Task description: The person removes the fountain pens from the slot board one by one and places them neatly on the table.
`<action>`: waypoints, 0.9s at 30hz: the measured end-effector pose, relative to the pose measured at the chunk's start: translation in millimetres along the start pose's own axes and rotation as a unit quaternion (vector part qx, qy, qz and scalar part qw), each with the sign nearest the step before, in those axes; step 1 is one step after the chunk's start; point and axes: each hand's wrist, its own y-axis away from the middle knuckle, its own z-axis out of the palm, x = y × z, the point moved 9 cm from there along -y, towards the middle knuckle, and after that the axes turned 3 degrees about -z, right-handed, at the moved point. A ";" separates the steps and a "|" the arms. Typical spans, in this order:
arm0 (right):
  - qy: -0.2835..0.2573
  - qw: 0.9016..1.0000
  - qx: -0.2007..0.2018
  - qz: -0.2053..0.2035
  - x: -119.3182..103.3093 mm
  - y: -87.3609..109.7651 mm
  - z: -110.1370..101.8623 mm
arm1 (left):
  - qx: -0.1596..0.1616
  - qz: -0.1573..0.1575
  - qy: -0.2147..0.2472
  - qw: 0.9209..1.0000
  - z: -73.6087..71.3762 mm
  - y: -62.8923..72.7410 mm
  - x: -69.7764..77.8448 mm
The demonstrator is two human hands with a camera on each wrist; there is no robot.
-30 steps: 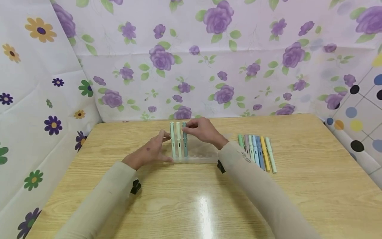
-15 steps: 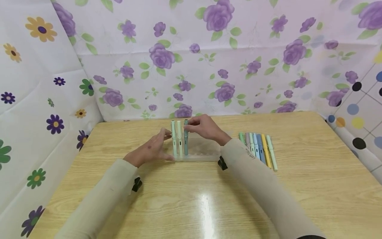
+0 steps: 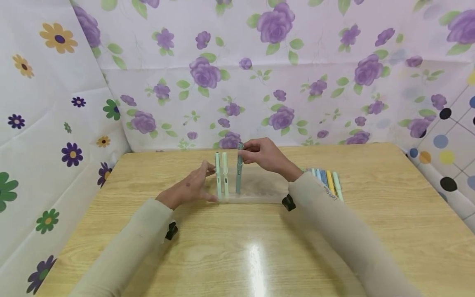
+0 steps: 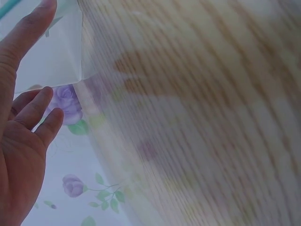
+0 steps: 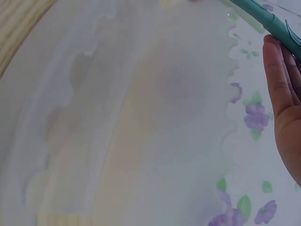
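Note:
My right hand [image 3: 265,154] pinches a dark teal pen [image 3: 239,177] near its top, between thumb and fingers. The pen stands nearly upright, tilted slightly right, its lower end at the clear pen stand [image 3: 259,199]. At the stand's left end, my left hand [image 3: 191,185] holds it, thumb at the front base and fingers behind. Two pens stand upright beside that hand: a mint pen [image 3: 218,173] and a pale yellow-green pen [image 3: 225,173]. The right wrist view shows the stand's scalloped edge [image 5: 230,108] and the teal pen [image 5: 268,19] along the fingers.
To the right, several capped pens [image 3: 329,181] lie side by side on the wooden table [image 3: 208,247], partly hidden by the right sleeve [image 3: 334,218]. Behind the table hangs a flowered cloth [image 3: 167,78]. A black wrist strap piece [image 3: 288,203] shows under the right cuff.
My right hand has moved the teal pen to the right along the stand, widening the gap from the yellow-green pen. The right sleeve now covers more of the lying pens. My left hand stays put.

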 end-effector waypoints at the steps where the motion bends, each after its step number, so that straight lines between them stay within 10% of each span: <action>1: 0.004 1.000 -0.001 0.000 -1.7 2.6 -2.1 | 0.000 0.001 -0.001 1.000 0.3 -0.2 0.1; 27: 0.078 0.994 0.036 0.059 24.9 74.5 -79.8 | 0.004 0.007 -0.007 1.000 2.6 0.5 1.0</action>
